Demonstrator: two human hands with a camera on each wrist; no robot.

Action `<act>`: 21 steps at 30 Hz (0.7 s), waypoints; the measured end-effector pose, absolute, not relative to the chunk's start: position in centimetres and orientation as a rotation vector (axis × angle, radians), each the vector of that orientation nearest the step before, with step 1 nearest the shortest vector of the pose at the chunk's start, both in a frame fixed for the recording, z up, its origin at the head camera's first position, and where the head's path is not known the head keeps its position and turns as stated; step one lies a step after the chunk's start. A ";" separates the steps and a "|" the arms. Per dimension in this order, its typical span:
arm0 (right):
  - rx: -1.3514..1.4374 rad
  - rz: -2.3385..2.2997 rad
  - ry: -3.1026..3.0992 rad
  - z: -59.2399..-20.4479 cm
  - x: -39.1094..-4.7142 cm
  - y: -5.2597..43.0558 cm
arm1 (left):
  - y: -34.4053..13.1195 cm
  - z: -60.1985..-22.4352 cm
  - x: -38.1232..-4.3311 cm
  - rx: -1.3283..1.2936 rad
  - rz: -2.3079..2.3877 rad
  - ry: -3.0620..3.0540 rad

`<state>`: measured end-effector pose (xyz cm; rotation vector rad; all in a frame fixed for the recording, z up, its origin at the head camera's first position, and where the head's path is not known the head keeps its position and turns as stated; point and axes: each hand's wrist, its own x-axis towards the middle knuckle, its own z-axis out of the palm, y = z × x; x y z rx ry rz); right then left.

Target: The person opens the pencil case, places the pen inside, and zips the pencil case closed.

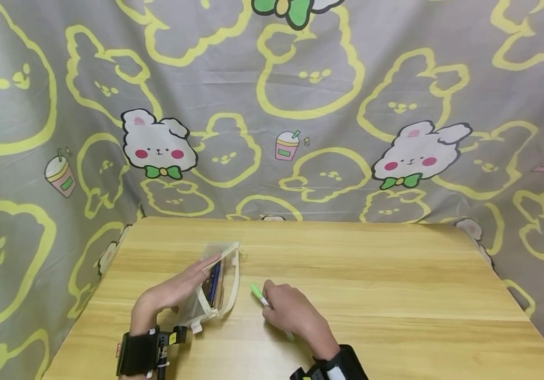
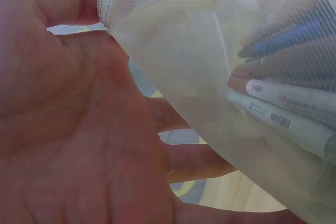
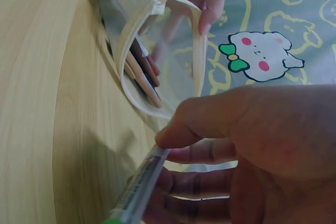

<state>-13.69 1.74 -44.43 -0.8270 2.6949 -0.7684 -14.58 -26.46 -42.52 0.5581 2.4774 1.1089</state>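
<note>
A see-through mesh pencil pouch (image 1: pixel 237 274) with a pale zipper edge lies on the left half of the table, its mouth spread toward the right. Inside it are several pens (image 3: pixel 137 72), among them blue and brown ones. My left hand (image 1: pixel 177 290) holds the pouch by the rim; the left wrist view shows the thumb at the white edge and the other fingers behind the mesh. To the right of the mouth, my right hand (image 1: pixel 290 311) pinches a marker (image 1: pixel 257 292) with green ends and a printed white barrel between thumb and fingers.
The wooden table (image 1: pixel 395 295) extends to the right and behind the hands. A grey curtain (image 1: pixel 319 95) with yellow outlines and cartoon rabbits hangs along the back and both sides. Each wrist wears a black strap with a small camera.
</note>
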 end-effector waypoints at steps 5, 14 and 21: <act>-0.746 -0.904 2.700 -44.4 -14.5 0.1 | -26.4 -42.5 -14.5 0.491 1.114 2.469; -0.648 -1.092 2.640 -44.4 -15.5 -2.2 | -26.4 -42.4 -14.5 0.471 1.131 2.461; -0.558 -1.191 2.643 -45.0 -16.0 -3.4 | -26.5 -42.6 -14.5 0.520 1.121 2.479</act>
